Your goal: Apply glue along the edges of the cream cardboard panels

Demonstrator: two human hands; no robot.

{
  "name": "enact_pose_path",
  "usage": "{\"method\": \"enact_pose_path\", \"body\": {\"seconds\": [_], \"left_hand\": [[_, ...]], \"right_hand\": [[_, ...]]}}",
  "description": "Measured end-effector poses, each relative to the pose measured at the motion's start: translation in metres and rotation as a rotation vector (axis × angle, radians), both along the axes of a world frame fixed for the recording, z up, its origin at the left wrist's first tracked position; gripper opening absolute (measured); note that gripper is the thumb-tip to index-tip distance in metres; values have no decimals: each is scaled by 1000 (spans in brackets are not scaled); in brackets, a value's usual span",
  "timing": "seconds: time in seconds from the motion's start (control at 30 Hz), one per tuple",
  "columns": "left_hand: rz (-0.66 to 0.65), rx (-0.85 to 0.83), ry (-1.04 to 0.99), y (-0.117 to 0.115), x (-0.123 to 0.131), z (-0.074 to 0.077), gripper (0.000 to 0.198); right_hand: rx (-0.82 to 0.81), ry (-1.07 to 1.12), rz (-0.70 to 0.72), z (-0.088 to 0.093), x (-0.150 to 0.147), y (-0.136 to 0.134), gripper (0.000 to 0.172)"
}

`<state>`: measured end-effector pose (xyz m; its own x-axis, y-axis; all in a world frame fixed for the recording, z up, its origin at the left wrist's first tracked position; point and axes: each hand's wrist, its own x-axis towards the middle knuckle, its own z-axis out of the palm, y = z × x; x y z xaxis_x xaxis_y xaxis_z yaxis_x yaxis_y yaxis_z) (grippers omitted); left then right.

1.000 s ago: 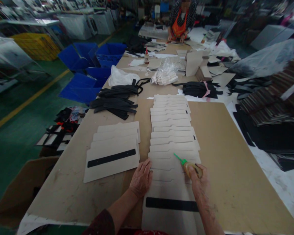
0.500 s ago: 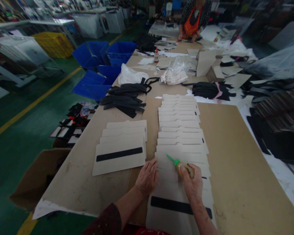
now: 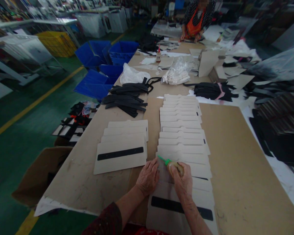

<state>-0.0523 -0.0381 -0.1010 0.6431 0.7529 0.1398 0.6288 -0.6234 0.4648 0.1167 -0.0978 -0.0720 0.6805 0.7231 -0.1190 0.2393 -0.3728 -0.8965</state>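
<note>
My right hand (image 3: 184,184) is wrapped round a squeeze glue bottle (image 3: 172,168) with yellowish contents and a thin green nozzle (image 3: 163,159). The nozzle points left, its tip close to the left edge of an overlapping row of pale grey boards (image 3: 178,149). Fingers stretched out, my left hand (image 3: 148,178) lies flat along that same edge. A black strip (image 3: 166,204) crosses the nearest board, partly hidden by my right forearm. To the left lies a smaller overlapping set of boards (image 3: 120,165), the front one bearing a black strip (image 3: 120,153).
Bundles of black straps (image 3: 127,99) and a clear plastic bag (image 3: 176,73) lie farther up the table. A second bottle (image 3: 158,55) stands beyond. Blue bins (image 3: 88,85) and a cardboard box (image 3: 39,176) are left of the table. A person in an orange apron (image 3: 194,26) works at the far end.
My right hand has moved left with the glue bottle, bringing the nozzle tip to the boards' left edge. My left hand stays in place; the view has shifted slightly.
</note>
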Motion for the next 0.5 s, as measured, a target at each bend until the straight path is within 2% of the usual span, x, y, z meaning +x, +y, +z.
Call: {"method": "enact_pose_path", "body": {"seconds": [0.1, 0.17, 0.3, 0.4, 0.5], "left_hand": [[-2, 7, -2, 0, 0, 1, 34], [-1, 12, -3, 0, -1, 1, 36], [0, 23, -13, 0, -1, 0, 37], [2, 34, -25, 2, 0, -2, 35], [0, 46, -30, 3, 0, -5, 34]], "right_hand": [[-30, 160, -97, 5, -2, 0, 50], [-41, 359, -216, 11, 3, -2, 52], [44, 725, -419, 19, 35, -14, 49], [108, 726, -551, 16, 73, -25, 50], [152, 540, -641, 9, 110, -31, 52]]}}
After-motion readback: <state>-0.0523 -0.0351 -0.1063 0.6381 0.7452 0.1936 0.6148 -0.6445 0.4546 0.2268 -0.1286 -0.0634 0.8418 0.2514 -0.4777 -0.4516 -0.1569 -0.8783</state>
